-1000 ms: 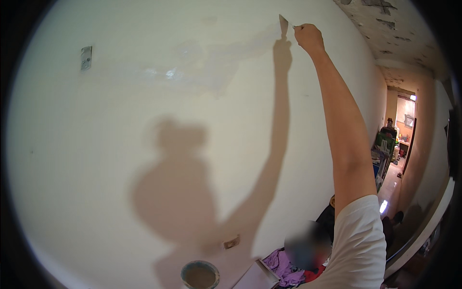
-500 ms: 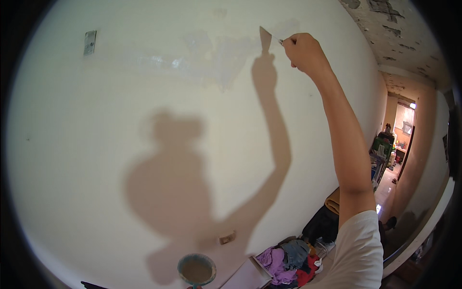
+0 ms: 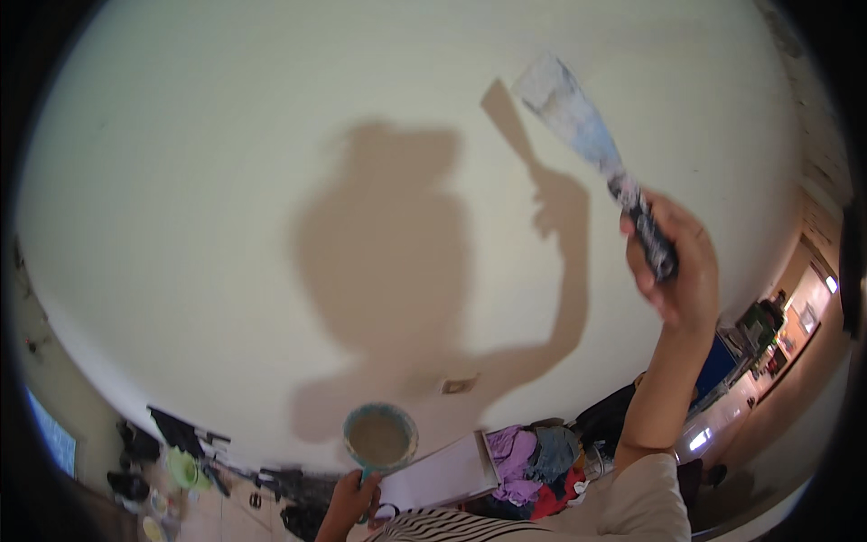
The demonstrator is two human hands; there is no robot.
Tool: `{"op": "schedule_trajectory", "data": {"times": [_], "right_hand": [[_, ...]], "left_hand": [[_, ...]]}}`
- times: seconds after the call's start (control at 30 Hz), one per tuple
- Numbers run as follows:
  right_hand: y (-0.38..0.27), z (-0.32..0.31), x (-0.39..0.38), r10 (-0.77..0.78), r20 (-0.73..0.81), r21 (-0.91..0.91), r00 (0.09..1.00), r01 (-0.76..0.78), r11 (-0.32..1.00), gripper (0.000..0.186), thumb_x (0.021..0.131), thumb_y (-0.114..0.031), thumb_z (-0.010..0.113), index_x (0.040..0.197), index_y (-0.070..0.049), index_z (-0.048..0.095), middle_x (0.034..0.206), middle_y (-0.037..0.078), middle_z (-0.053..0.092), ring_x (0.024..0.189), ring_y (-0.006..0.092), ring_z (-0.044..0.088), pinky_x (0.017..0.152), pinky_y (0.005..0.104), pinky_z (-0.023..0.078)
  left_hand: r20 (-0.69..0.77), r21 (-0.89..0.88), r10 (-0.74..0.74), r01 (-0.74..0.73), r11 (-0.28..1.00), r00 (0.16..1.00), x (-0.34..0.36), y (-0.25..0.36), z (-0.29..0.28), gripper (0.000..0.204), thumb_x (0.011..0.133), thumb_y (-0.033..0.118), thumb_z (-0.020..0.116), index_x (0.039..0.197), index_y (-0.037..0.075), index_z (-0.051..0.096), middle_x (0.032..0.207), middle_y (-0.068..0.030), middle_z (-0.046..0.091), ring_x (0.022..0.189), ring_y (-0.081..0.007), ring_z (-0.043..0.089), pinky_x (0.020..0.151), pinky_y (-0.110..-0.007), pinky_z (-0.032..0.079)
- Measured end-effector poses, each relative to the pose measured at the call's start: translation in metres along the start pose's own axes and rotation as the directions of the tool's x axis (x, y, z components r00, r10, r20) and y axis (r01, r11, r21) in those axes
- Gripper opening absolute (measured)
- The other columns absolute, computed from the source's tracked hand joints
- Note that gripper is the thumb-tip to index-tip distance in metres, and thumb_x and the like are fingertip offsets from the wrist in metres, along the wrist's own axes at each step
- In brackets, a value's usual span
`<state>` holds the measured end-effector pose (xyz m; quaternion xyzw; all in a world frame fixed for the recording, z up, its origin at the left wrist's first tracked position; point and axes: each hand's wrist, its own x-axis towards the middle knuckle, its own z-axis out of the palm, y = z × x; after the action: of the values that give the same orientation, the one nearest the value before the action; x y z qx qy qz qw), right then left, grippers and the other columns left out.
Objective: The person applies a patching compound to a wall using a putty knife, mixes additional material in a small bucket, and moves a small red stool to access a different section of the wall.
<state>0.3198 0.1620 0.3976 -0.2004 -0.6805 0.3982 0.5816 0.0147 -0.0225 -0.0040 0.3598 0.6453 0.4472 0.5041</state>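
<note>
A broad cream wall [image 3: 226,181] fills nearly the whole view, smooth and bare, and on it falls the dark shadow [image 3: 397,262] of the person's head and shoulders with a raised arm and blade. Along the wall's lower edge, at the floor, lies a heap of clothes [image 3: 533,461] in purple, grey and red toward the lower right, and further left a scatter of dark items and small containers [image 3: 181,452] near the lower left corner. A small rectangular plate [image 3: 459,386] sits low on the wall, just above the heap. To the far right a doorway opens on a lit room [image 3: 777,334]. A flat white board [image 3: 438,474] shows just right of the left hand at the bottom edge. The right hand [image 3: 677,271] is raised on the right side of the view, its fingers closed tight round the dark handle of a putty knife [image 3: 587,135], whose wide pale blade, smeared with white filler, points up and to the left, held before the upper right part of the wall; whether the blade touches the wall cannot be told. The left hand [image 3: 348,501], low at the bottom edge, is wrapped round the handle of a mug [image 3: 380,438] filled with pale beige paste, held upright below the wall's lower edge.
</note>
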Motion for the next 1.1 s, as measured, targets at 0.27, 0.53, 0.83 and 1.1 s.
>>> {"op": "schedule_trajectory", "data": {"times": [0.27,0.53,0.83,1.1], "right_hand": [[0.153,0.034,-0.072,0.362,0.426,0.438,0.829,-0.539,0.720,0.042,0.102,-0.022,0.053,0.126,0.013,0.056,0.089,0.016,0.067,0.044,0.0163,0.055,0.030,0.0241,0.033],[0.210,0.088,-0.138,0.548,0.596,-0.075,0.587,-0.639,0.766,0.037,0.105,-0.021,0.054,0.131,0.006,0.058,0.093,0.010,0.068,0.060,0.0110,0.060,0.043,0.0217,0.034],[0.262,0.132,-0.166,0.535,0.683,-0.479,0.497,-0.248,0.842,0.018,0.100,-0.012,0.060,0.106,0.002,0.067,0.083,0.010,0.068,0.065,0.0150,0.064,0.061,0.0289,0.049],[0.302,0.182,-0.190,0.423,0.788,-0.493,0.448,0.046,0.869,0.013,0.094,-0.011,0.066,0.093,0.002,0.066,0.084,0.014,0.065,0.071,0.0235,0.063,0.065,0.0334,0.050]], "left_hand": [[-0.179,-0.100,-0.018,0.000,0.995,0.984,-0.015,-0.011,-0.018,0.029,0.101,0.026,0.059,0.083,0.003,0.058,0.061,-0.0022,0.058,0.047,-0.0095,0.054,0.043,-0.029,0.042],[-0.361,-0.229,-0.087,0.002,0.973,0.929,-0.052,0.013,-0.021,0.031,0.102,0.028,0.058,0.086,0.002,0.056,0.062,-0.0021,0.056,0.045,-0.0092,0.052,0.041,-0.027,0.041],[-0.350,-0.202,-0.170,0.103,0.974,0.921,-0.045,-0.037,0.008,0.033,0.103,0.031,0.057,0.092,0.000,0.058,0.061,-0.0024,0.057,0.042,-0.0092,0.052,0.040,-0.028,0.041],[-0.257,-0.340,-0.225,0.130,0.931,0.940,-0.040,-0.062,0.020,0.039,0.103,0.036,0.056,0.102,-0.004,0.058,0.060,-0.0046,0.057,0.040,-0.0117,0.052,0.037,-0.029,0.040]]}}
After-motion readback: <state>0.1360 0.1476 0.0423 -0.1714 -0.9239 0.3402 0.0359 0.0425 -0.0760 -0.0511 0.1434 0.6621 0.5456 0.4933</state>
